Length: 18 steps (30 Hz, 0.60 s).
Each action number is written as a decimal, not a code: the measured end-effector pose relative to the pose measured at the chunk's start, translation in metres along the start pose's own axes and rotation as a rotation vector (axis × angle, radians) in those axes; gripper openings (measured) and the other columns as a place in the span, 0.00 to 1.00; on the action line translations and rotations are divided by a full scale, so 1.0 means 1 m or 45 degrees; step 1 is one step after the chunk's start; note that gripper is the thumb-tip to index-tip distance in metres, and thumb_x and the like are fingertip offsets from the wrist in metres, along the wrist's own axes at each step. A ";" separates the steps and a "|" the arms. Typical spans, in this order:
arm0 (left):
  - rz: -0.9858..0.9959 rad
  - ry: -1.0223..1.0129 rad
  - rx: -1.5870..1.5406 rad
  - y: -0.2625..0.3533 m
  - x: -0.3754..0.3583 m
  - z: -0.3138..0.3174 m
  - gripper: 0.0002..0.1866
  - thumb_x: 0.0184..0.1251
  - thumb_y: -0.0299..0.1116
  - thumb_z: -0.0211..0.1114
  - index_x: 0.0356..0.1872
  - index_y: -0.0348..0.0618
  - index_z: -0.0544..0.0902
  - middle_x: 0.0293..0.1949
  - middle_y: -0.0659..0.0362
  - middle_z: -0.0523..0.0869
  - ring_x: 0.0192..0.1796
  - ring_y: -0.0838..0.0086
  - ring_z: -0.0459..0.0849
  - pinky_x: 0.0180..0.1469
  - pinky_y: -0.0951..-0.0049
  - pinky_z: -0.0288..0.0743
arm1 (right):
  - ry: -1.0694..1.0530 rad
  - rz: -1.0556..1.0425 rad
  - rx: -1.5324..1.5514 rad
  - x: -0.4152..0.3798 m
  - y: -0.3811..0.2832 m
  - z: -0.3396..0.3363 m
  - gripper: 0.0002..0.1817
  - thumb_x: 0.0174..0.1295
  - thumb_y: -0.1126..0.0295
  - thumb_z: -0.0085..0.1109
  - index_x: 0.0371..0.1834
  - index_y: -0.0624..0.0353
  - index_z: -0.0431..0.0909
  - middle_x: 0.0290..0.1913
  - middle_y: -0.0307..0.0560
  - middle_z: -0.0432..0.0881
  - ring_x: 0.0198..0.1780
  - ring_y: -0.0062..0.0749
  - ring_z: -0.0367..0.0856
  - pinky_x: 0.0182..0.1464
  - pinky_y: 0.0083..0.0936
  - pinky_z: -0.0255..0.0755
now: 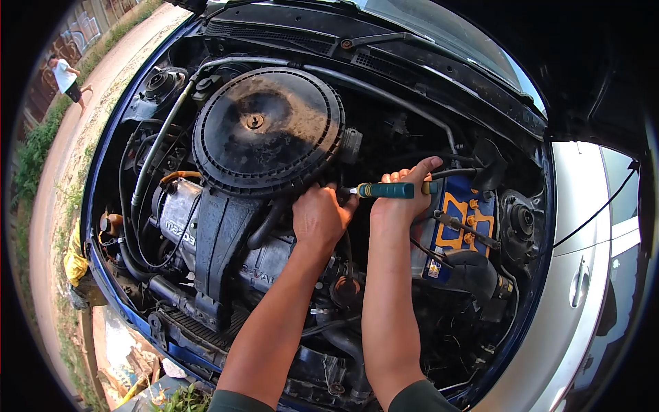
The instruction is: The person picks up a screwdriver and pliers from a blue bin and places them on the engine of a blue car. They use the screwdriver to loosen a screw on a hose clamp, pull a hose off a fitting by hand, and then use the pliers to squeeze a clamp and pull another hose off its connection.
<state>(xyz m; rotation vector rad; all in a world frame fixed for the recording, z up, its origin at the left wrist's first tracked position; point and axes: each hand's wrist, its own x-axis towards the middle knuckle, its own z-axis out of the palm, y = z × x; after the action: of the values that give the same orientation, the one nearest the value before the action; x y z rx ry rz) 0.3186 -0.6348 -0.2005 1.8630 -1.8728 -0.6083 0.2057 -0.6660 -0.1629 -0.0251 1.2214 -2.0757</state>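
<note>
A tool with a green-and-yellow handle [386, 190] lies level across my right hand [405, 196]. The fingers of that hand curl round the handle, with the thumb stretched up and right. Its metal shaft points left towards my left hand [321, 214], which reaches down beside the round black air filter housing [268, 130]. The fingers there are bent and drawn together; their tips, and whatever they hold, are hidden. Below both hands is the engine cover [264, 264]. Right of my right hand sits a blue-and-orange battery [460, 213].
Hoses and a metal pipe [161, 147] run round the engine bay. The raised hood [583, 62] hangs over the upper right. A silver car [576, 275] stands at the right. A person [67, 79] is on the path at the far upper left. A yellow bag [75, 257] is at the left.
</note>
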 end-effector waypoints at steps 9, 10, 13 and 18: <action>-0.012 0.058 -0.001 0.002 -0.001 0.001 0.30 0.63 0.59 0.75 0.46 0.37 0.92 0.40 0.36 0.89 0.44 0.43 0.91 0.50 0.50 0.85 | 0.184 0.145 0.056 0.011 0.007 -0.008 0.47 0.58 0.28 0.71 0.55 0.65 0.69 0.21 0.31 0.63 0.20 0.17 0.70 0.31 0.20 0.75; -0.011 0.058 0.001 0.001 -0.001 0.002 0.30 0.63 0.59 0.75 0.46 0.37 0.92 0.40 0.36 0.89 0.44 0.43 0.91 0.50 0.50 0.85 | 0.283 0.077 0.037 0.010 0.007 -0.007 0.46 0.57 0.27 0.71 0.52 0.63 0.70 0.21 0.31 0.63 0.21 0.17 0.71 0.31 0.19 0.74; 0.030 0.075 0.009 -0.002 0.000 0.005 0.31 0.63 0.59 0.76 0.48 0.37 0.92 0.40 0.37 0.89 0.45 0.44 0.91 0.50 0.50 0.85 | 0.371 0.133 0.036 0.006 0.003 -0.003 0.37 0.60 0.25 0.67 0.26 0.48 0.68 0.22 0.29 0.65 0.22 0.14 0.70 0.30 0.16 0.71; 0.013 0.079 -0.014 -0.001 0.000 0.005 0.31 0.63 0.56 0.77 0.56 0.38 0.91 0.40 0.37 0.89 0.45 0.43 0.91 0.51 0.50 0.85 | 0.034 0.136 0.162 0.012 0.006 -0.016 0.38 0.60 0.24 0.65 0.20 0.44 0.62 0.17 0.25 0.61 0.18 0.13 0.66 0.26 0.14 0.67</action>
<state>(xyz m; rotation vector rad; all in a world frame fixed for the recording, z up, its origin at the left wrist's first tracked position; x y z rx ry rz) 0.3163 -0.6344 -0.2052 1.8428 -1.8344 -0.5500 0.1944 -0.6626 -0.1804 0.1246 1.0809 -2.0618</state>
